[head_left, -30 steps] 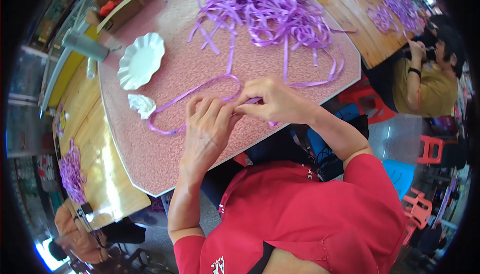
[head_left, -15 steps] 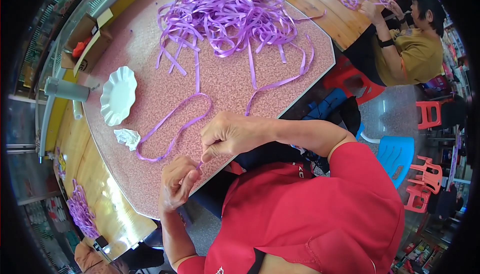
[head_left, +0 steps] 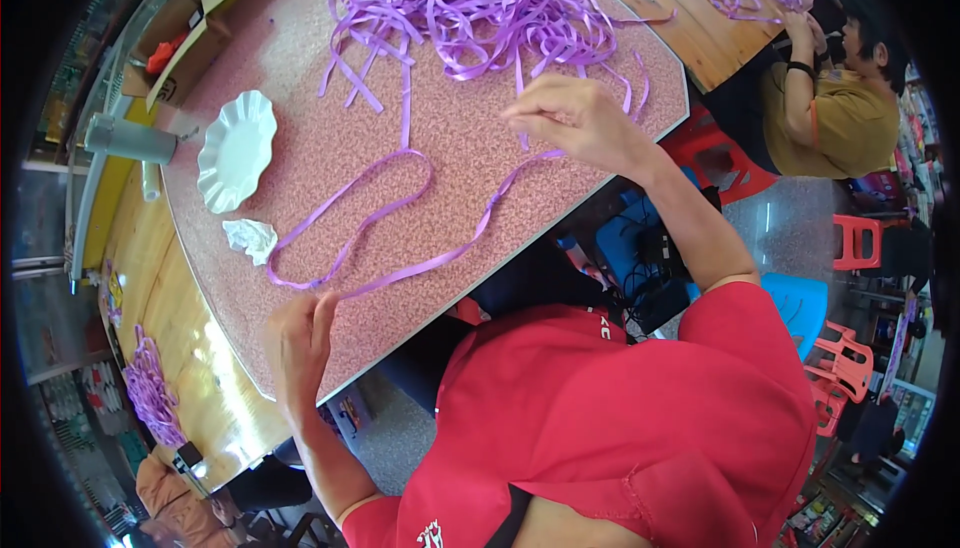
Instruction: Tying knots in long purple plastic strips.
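Head: left grip pinches ribbon.

The red shirt has short sleeves, small white lettering on the chest and black trim at the neckline; dark trousers show below.

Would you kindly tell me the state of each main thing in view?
Left hand: fingertips pinched at the purple strand
Right hand: fingers drawn together; grip unclear
Purple strand: drawn out in a loose curve
Ribbon loop: laid out, elongated
Ribbon pile: tangled
Scalloped dish: open side up
White wad: crumpled
Cardboard box: open
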Demonstrator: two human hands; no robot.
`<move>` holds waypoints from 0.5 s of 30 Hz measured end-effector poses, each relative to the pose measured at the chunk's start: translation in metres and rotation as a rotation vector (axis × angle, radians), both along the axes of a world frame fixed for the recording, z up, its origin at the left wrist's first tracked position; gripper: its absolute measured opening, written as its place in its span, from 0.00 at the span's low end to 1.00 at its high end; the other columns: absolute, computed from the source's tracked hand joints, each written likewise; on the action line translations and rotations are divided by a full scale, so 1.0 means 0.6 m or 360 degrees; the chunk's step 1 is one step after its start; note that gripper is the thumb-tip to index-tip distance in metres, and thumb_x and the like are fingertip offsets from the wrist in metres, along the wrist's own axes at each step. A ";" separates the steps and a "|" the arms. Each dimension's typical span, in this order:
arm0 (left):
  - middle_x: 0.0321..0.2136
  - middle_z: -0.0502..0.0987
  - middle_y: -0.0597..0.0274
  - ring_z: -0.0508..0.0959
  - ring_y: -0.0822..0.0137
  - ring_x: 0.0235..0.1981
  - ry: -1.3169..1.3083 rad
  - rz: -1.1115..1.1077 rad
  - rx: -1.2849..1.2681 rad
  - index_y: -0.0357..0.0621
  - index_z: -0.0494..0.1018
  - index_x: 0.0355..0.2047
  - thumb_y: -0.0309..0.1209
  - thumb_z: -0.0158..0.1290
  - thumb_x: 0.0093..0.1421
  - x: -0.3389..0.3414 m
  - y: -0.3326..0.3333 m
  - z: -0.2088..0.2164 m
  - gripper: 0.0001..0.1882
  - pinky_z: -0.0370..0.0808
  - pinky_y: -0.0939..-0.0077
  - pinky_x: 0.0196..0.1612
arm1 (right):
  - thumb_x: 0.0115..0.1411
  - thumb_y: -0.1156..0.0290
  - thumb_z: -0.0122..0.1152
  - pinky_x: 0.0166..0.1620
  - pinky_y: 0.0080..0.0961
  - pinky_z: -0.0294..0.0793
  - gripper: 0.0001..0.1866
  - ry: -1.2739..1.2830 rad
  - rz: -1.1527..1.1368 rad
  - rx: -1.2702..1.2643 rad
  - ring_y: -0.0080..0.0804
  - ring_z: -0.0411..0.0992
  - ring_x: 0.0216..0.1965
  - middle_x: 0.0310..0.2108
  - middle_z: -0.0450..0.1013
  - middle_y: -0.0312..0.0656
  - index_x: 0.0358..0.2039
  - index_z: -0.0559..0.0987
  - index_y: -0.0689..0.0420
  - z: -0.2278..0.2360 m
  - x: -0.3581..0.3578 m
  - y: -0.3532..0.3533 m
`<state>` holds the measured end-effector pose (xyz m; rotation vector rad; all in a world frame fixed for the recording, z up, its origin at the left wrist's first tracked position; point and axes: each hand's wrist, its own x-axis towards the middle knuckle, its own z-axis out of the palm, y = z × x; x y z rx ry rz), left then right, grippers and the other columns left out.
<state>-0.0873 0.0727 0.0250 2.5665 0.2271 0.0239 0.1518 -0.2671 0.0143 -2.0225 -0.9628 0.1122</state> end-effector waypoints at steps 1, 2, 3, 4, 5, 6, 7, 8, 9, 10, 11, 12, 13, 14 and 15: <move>0.18 0.70 0.59 0.71 0.63 0.20 -0.0063 0.0078 0.0417 0.38 0.73 0.27 0.36 0.55 0.65 0.003 -0.008 0.004 0.15 0.67 0.65 0.27 | 0.58 0.70 0.67 0.42 0.28 0.74 0.10 0.0007 0.0007 -0.0002 0.34 0.76 0.38 0.36 0.78 0.41 0.40 0.84 0.56 -0.006 -0.003 -0.004; 0.21 0.72 0.56 0.72 0.58 0.22 -0.0146 0.0221 0.0238 0.39 0.73 0.28 0.34 0.59 0.61 0.007 -0.013 -0.003 0.12 0.68 0.63 0.29 | 0.57 0.70 0.67 0.42 0.29 0.74 0.10 -0.0154 0.0177 0.0005 0.35 0.75 0.38 0.36 0.77 0.40 0.39 0.85 0.56 -0.016 -0.008 -0.008; 0.21 0.72 0.56 0.72 0.58 0.22 -0.0141 0.0223 0.0238 0.39 0.73 0.28 0.34 0.59 0.61 0.015 -0.025 -0.003 0.12 0.68 0.63 0.29 | 0.56 0.70 0.68 0.42 0.30 0.74 0.10 -0.0316 0.0345 0.0014 0.35 0.74 0.39 0.36 0.77 0.39 0.38 0.85 0.55 -0.025 -0.015 -0.009; 0.22 0.73 0.56 0.73 0.57 0.24 -0.0351 0.0159 0.0174 0.39 0.74 0.29 0.34 0.60 0.60 0.030 -0.048 0.001 0.11 0.68 0.63 0.31 | 0.56 0.70 0.68 0.42 0.30 0.74 0.10 -0.0311 0.0343 0.0014 0.35 0.74 0.39 0.36 0.77 0.39 0.38 0.85 0.55 -0.031 -0.027 -0.006; 0.24 0.73 0.56 0.74 0.57 0.26 -0.0562 0.0101 0.0111 0.39 0.74 0.30 0.33 0.61 0.59 0.043 -0.069 0.002 0.11 0.69 0.63 0.32 | 0.54 0.70 0.69 0.43 0.32 0.73 0.10 -0.0430 0.0342 -0.0060 0.35 0.73 0.40 0.37 0.76 0.38 0.37 0.85 0.55 -0.036 -0.042 0.006; 0.27 0.74 0.56 0.75 0.57 0.29 -0.0561 0.0003 0.0048 0.40 0.74 0.33 0.33 0.62 0.57 0.056 -0.086 -0.007 0.11 0.70 0.63 0.36 | 0.52 0.70 0.70 0.44 0.33 0.72 0.10 -0.0550 0.0338 -0.0135 0.36 0.71 0.41 0.39 0.75 0.37 0.36 0.85 0.55 -0.041 -0.053 0.016; 0.30 0.75 0.56 0.76 0.57 0.33 -0.0561 -0.0095 -0.0010 0.41 0.74 0.36 0.32 0.63 0.56 0.069 -0.104 -0.016 0.12 0.70 0.63 0.39 | 0.52 0.70 0.70 0.44 0.33 0.72 0.10 -0.0551 0.0340 -0.0131 0.36 0.71 0.41 0.39 0.75 0.37 0.36 0.85 0.55 -0.051 -0.058 0.021; 0.33 0.76 0.57 0.77 0.57 0.35 -0.0644 -0.0235 0.0086 0.42 0.74 0.41 0.32 0.63 0.55 0.084 -0.130 -0.021 0.15 0.70 0.62 0.43 | 0.51 0.69 0.70 0.45 0.33 0.72 0.10 -0.0576 0.0331 -0.0130 0.37 0.70 0.42 0.40 0.74 0.36 0.35 0.84 0.55 -0.061 -0.061 0.023; 0.35 0.76 0.57 0.77 0.58 0.38 -0.0727 -0.0378 0.0183 0.42 0.74 0.45 0.32 0.63 0.54 0.099 -0.157 -0.024 0.18 0.70 0.61 0.46 | 0.50 0.69 0.70 0.47 0.34 0.71 0.09 -0.0602 0.0318 -0.0130 0.37 0.69 0.44 0.42 0.73 0.36 0.34 0.84 0.54 -0.065 -0.062 0.025; 0.35 0.76 0.57 0.77 0.58 0.38 -0.0728 -0.0372 0.0189 0.42 0.74 0.45 0.32 0.63 0.54 0.111 -0.180 -0.027 0.18 0.70 0.61 0.46 | 0.50 0.69 0.70 0.47 0.34 0.70 0.08 -0.0652 0.0273 -0.0124 0.38 0.71 0.41 0.38 0.74 0.36 0.32 0.83 0.56 -0.062 -0.065 0.031; 0.37 0.77 0.58 0.77 0.59 0.40 -0.0794 -0.0473 0.0244 0.42 0.73 0.48 0.31 0.63 0.54 0.125 -0.202 -0.031 0.21 0.69 0.61 0.48 | 0.50 0.69 0.70 0.47 0.34 0.70 0.08 -0.0657 0.0266 -0.0127 0.38 0.71 0.41 0.38 0.74 0.36 0.32 0.83 0.56 -0.057 -0.069 0.033; 0.40 0.77 0.58 0.77 0.60 0.42 -0.0861 -0.0575 0.0299 0.41 0.72 0.52 0.30 0.62 0.54 0.133 -0.213 -0.036 0.25 0.68 0.60 0.50 | 0.50 0.70 0.70 0.46 0.34 0.70 0.08 -0.0461 0.0330 -0.0042 0.39 0.71 0.38 0.34 0.74 0.37 0.31 0.83 0.57 -0.050 -0.074 0.035; 0.40 0.77 0.58 0.77 0.60 0.42 -0.0871 -0.0591 0.0294 0.41 0.72 0.52 0.30 0.62 0.54 0.136 -0.216 -0.046 0.25 0.68 0.60 0.50 | 0.50 0.71 0.70 0.46 0.35 0.71 0.08 -0.0264 0.0382 0.0040 0.40 0.72 0.36 0.31 0.74 0.38 0.31 0.82 0.58 -0.042 -0.079 0.035; 0.39 0.77 0.59 0.77 0.61 0.41 -0.0918 -0.0640 0.0293 0.39 0.72 0.52 0.29 0.61 0.53 0.137 -0.218 -0.056 0.25 0.68 0.61 0.50 | 0.53 0.73 0.69 0.40 0.31 0.73 0.07 0.0124 0.0491 0.0096 0.35 0.74 0.30 0.26 0.75 0.39 0.32 0.82 0.60 -0.028 -0.085 0.036; 0.39 0.77 0.59 0.78 0.62 0.41 -0.0966 -0.0688 0.0293 0.38 0.72 0.53 0.28 0.61 0.53 0.136 -0.218 -0.062 0.25 0.68 0.62 0.49 | 0.53 0.73 0.69 0.40 0.31 0.73 0.07 0.0115 0.0475 0.0095 0.35 0.74 0.30 0.26 0.75 0.39 0.32 0.82 0.60 -0.020 -0.090 0.036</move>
